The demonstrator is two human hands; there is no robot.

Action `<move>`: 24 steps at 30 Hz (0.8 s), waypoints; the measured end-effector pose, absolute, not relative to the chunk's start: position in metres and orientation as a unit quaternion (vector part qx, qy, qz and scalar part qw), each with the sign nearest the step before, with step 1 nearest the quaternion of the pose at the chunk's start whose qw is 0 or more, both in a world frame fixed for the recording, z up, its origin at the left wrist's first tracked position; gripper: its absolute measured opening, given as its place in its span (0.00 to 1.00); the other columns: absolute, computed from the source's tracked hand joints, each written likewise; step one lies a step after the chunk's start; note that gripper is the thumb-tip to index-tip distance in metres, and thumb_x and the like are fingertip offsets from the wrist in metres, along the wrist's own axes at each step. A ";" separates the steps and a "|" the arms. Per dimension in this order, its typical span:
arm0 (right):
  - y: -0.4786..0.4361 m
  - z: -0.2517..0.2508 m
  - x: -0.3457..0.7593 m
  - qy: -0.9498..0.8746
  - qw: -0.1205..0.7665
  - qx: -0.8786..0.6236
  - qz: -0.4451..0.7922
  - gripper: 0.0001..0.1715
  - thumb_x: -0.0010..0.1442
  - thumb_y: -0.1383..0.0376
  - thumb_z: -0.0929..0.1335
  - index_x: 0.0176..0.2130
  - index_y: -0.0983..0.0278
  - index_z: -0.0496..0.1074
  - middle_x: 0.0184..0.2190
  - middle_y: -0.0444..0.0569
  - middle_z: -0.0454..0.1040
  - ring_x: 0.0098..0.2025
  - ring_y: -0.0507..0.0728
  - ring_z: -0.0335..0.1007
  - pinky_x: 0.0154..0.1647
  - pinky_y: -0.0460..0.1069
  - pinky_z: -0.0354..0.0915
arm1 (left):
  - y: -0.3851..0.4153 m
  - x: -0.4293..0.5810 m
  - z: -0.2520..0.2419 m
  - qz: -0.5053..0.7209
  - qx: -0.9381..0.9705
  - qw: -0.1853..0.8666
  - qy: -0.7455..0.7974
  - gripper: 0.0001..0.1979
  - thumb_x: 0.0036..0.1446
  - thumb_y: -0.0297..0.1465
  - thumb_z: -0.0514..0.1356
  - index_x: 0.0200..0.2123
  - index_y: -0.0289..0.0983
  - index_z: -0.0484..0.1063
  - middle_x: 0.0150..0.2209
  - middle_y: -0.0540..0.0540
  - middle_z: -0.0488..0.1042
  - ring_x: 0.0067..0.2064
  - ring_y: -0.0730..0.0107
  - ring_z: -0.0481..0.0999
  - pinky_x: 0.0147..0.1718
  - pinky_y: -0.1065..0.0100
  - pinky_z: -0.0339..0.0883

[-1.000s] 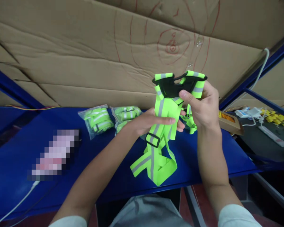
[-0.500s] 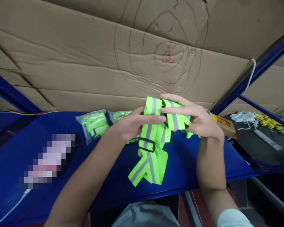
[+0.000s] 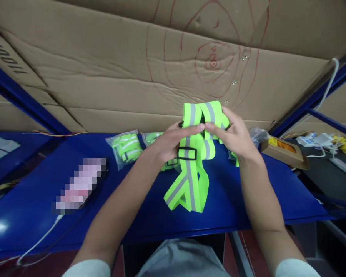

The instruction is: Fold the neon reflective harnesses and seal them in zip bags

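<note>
Between both hands I hold a neon-green reflective strap [image 3: 190, 169] with a grey stripe, partly folded at the top. My left hand [image 3: 171, 142] grips its left side, thumb lying across the front. My right hand [image 3: 233, 130] is closed on the folded right part, its thumb tip close to the left thumb; its other fingers are mostly hidden behind. A black slide buckle [image 3: 187, 153] sits on the strap just under the left thumb. Loose loops of the strap hang down over the blue table.
On the blue table [image 3: 230, 207] behind my left arm lies a clear bag of green straps [image 3: 127, 147], with more straps beside it. A pixelated phone-like object [image 3: 80, 184] with a white cable is at left. An open cardboard box [image 3: 285, 150] stands at right. Cardboard [image 3: 103, 61] walls the back.
My right hand has turned: its fingers, earlier spread over the front, are now behind the strap with the thumb in front. The folded part is raised, and the view has shifted.
</note>
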State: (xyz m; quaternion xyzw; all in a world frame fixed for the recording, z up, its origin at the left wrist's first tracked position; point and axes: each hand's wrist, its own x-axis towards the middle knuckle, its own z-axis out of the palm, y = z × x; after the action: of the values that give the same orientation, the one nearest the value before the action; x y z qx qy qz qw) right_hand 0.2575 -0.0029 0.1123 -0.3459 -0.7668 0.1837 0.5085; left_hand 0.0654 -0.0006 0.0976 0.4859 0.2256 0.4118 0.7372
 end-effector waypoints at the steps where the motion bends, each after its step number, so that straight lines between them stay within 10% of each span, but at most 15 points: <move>1: 0.000 0.110 0.257 -0.757 0.528 -0.348 0.167 0.21 0.60 0.51 0.75 0.48 0.59 0.76 0.38 0.45 0.79 0.38 0.57 0.76 0.39 0.53 0.77 | 0.001 0.067 0.095 0.395 0.489 0.749 0.209 0.22 0.50 0.36 0.75 0.47 0.34 0.80 0.44 0.40 0.83 0.42 0.56 0.84 0.39 0.63 0.78; 10: -0.003 0.112 0.260 -0.779 0.558 -0.277 -0.071 0.16 0.64 0.68 0.70 0.50 0.54 0.80 0.47 0.45 0.82 0.51 0.61 0.78 0.58 0.61 0.71 | 0.007 0.063 0.088 0.361 0.510 0.765 0.158 0.26 0.47 0.43 0.76 0.44 0.33 0.78 0.40 0.41 0.82 0.41 0.54 0.83 0.43 0.59 0.76; 18: -0.002 0.120 0.280 -0.847 0.429 -0.286 0.129 0.11 0.65 0.57 0.70 0.45 0.52 0.82 0.59 0.46 0.74 0.63 0.65 0.70 0.60 0.63 0.70 | 0.005 0.062 0.091 0.382 0.520 0.748 0.158 0.30 0.47 0.42 0.76 0.51 0.35 0.77 0.44 0.41 0.82 0.47 0.53 0.82 0.44 0.61 0.76; 24: 0.008 0.114 0.294 -0.809 0.462 -0.230 0.283 0.54 0.51 0.32 0.71 0.69 0.47 0.61 0.74 0.44 0.56 0.73 0.67 0.56 0.68 0.62 0.63 | -0.003 0.060 0.095 0.376 0.550 0.724 0.176 0.26 0.46 0.37 0.76 0.49 0.36 0.78 0.43 0.42 0.82 0.45 0.54 0.82 0.44 0.61 0.76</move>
State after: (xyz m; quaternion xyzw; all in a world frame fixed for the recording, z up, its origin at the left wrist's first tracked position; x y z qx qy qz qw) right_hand 0.2941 0.0080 0.1144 -0.2297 -0.8087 0.2829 0.4616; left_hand 0.0601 -0.0026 0.0953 0.5503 0.1756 0.3762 0.7245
